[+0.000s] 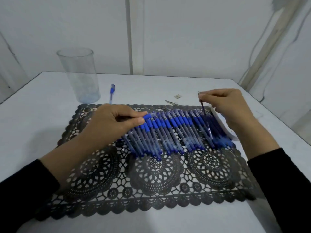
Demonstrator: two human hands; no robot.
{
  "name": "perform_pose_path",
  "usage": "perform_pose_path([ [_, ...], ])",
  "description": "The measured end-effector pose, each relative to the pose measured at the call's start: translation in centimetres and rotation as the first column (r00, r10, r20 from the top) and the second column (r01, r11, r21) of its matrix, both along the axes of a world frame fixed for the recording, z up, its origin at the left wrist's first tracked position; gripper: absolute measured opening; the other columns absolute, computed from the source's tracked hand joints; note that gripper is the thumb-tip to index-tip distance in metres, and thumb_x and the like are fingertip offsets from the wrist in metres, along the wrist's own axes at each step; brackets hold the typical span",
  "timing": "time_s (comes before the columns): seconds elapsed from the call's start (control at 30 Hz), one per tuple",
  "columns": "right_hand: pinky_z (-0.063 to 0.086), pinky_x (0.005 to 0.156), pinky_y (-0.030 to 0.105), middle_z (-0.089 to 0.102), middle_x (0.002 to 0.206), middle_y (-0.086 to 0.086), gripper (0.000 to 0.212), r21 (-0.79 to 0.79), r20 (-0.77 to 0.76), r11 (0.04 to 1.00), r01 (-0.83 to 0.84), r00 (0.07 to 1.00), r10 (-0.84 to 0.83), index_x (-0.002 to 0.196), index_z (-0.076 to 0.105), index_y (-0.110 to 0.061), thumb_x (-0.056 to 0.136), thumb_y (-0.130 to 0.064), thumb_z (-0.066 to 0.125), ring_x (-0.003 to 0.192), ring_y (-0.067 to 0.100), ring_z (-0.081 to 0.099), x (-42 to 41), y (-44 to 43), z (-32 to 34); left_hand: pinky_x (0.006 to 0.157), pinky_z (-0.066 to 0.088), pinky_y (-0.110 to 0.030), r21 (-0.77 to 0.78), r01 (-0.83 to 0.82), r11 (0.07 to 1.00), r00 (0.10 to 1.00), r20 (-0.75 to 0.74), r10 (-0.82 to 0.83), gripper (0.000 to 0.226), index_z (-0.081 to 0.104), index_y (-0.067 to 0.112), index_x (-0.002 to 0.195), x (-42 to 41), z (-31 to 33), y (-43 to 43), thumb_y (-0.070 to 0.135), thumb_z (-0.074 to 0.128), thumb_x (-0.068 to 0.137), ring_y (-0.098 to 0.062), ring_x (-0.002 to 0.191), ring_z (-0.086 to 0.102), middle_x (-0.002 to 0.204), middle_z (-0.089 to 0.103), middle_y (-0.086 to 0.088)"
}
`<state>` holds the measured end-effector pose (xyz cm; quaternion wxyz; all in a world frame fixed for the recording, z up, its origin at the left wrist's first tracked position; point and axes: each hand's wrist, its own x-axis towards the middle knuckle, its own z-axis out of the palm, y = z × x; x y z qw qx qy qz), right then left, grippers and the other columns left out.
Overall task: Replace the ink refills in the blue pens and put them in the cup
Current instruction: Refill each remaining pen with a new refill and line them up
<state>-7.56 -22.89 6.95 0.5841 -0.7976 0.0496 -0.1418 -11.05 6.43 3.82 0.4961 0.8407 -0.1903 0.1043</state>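
Black lace placemat carrying row of blue-capped plastic pens. Leftmost cap pinched in left hand, thin dark ink refill pinched in right hand fingers (nearly upright). Lift straight, avoid bending; tall clear cup waiting far-left.

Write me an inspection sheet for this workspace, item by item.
Surface: white table, black lace mat on it.
Job's things: blue pens in a row on the mat; clear cup upright, empty, back left; lone pen beside it.
Clutter: small metal tool and scrap behind the mat; white packet at the row's right end.
Hands: left hand pinches a pen cap; right hand pinches a refill.
Cables: thin cord, it seems, on the right wall.
Surroundings: white walls, upright post.
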Motion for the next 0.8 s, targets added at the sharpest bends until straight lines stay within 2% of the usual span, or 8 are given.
perform_pose_path([
  [0.1, 0.048, 0.063, 0.011, 0.074, 0.085, -0.007, 0.008, -0.195, -0.038, 0.979, 0.06, 0.997, -0.069, 0.084, 0.078, -0.011, 0.081, -0.019, 0.078, 0.075, -0.001, 0.067, 0.5, -1.5, -0.5, 0.073, 0.057, -0.022, 0.053, 0.065, 0.996, 0.998, -0.009, -0.065, 0.019, 0.077, 0.031, 0.099, 1.3, 0.7, -2.2, 0.028, 0.075, 0.08, -0.009, 0.077, 0.071, 0.082, 0.076, 0.013],
  [0.2, 0.041, 0.049, 0.01, 0.07, 0.075, -0.003, 0.007, -0.377, -0.095, 0.922, 0.087, 0.987, -0.132, 0.082, 0.078, -0.011, 0.082, -0.019, 0.077, 0.063, 0.002, 0.058, 1.2, -2.1, -1.0, 0.074, 0.058, -0.028, 0.077, 0.092, 0.993, 0.995, -0.044, -0.088, 0.022, 0.077, 0.03, 0.102, 3.0, 0.2, -4.8, 0.025, 0.077, 0.081, -0.01, 0.077, 0.07, 0.085, 0.076, 0.012],
  [0.3, 0.037, 0.04, 0.008, 0.069, 0.072, 0.002, 0.011, -0.539, -0.106, 0.84, 0.066, 0.984, -0.145, 0.085, 0.078, -0.005, 0.085, -0.014, 0.072, 0.054, 0.003, 0.051, 1.9, -2.2, -1.8, 0.068, 0.05, -0.007, 0.062, 0.094, 0.994, 0.989, -0.122, -0.085, 0.022, 0.076, 0.033, 0.102, 4.3, -0.5, -7.4, 0.023, 0.078, 0.082, 0.004, 0.079, 0.067, 0.093, 0.072, 0.02],
  [0.37, 0.052, 0.05, 0.024, 0.075, 0.083, 0.012, 0.015, -0.61, -0.109, 0.79, 0.067, 0.98, -0.167, 0.086, 0.077, 0.001, 0.085, -0.011, 0.069, 0.057, 0.012, 0.06, 2.4, -2.3, -2.5, 0.066, 0.047, -0.001, 0.052, 0.099, 0.994, 0.98, -0.177, -0.089, 0.019, 0.076, 0.032, 0.101, 5.0, -0.8, -8.9, 0.024, 0.078, 0.084, 0.016, 0.079, 0.063, 0.092, 0.068, 0.026],
  [0.47, 0.059, 0.062, 0.042, 0.073, 0.083, 0.021, 0.016, -0.691, -0.096, 0.719, 0.079, 0.975, -0.198, 0.086, 0.074, 0.006, 0.08, -0.006, 0.064, 0.072, 0.028, 0.069, 3.4, -2.5, -3.8, 0.064, 0.046, -0.002, 0.055, 0.116, 0.992, 0.968, -0.228, -0.101, 0.017, 0.076, 0.035, 0.098, 5.7, -1.0, -10.6, 0.026, 0.078, 0.083, 0.018, 0.073, 0.06, 0.084, 0.067, 0.025],
  [0.6, 0.039, 0.046, 0.023, 0.064, 0.068, 0.009, 0.009, -0.748, -0.085, 0.659, 0.078, 0.973, -0.212, 0.073, 0.065, -0.004, 0.08, -0.006, 0.059, 0.06, 0.025, 0.058, 3.7, -2.3, -5.0, 0.065, 0.044, -0.002, 0.061, 0.125, 0.99, 0.966, -0.235, -0.107, 0.016, 0.077, 0.033, 0.098, 6.3, -1.1, -11.7, 0.026, 0.078, 0.083, 0.018, 0.075, 0.061, 0.08, 0.066, 0.029],
  [0.73, 0.035, 0.046, 0.023, 0.059, 0.061, 0.014, 0.018, -0.728, -0.087, 0.683, 0.061, 0.98, -0.18, 0.064, 0.059, -0.004, 0.081, -0.009, 0.06, 0.053, 0.023, 0.049, 2.9, -2.3, -4.7, 0.061, 0.041, -0.001, 0.083, 0.126, 0.988, 0.963, -0.248, -0.102, 0.018, 0.077, 0.033, 0.1, 6.5, -1.2, -12.0, 0.028, 0.078, 0.083, 0.017, 0.075, 0.061, 0.086, 0.069, 0.024],
  [0.8, 0.029, 0.048, 0.025, 0.046, 0.055, 0.021, 0.03, -0.689, -0.066, 0.721, 0.077, 0.984, -0.168, 0.055, 0.048, -0.007, 0.082, -0.009, 0.06, 0.051, 0.021, 0.035, 2.2, -3.0, -3.8, 0.063, 0.041, -0.003, 0.075, 0.136, 0.988, 0.959, -0.261, -0.112, 0.017, 0.077, 0.033, 0.1, 6.6, -1.3, -12.0, 0.028, 0.077, 0.084, 0.017, 0.075, 0.061, 0.087, 0.068, 0.027],
])
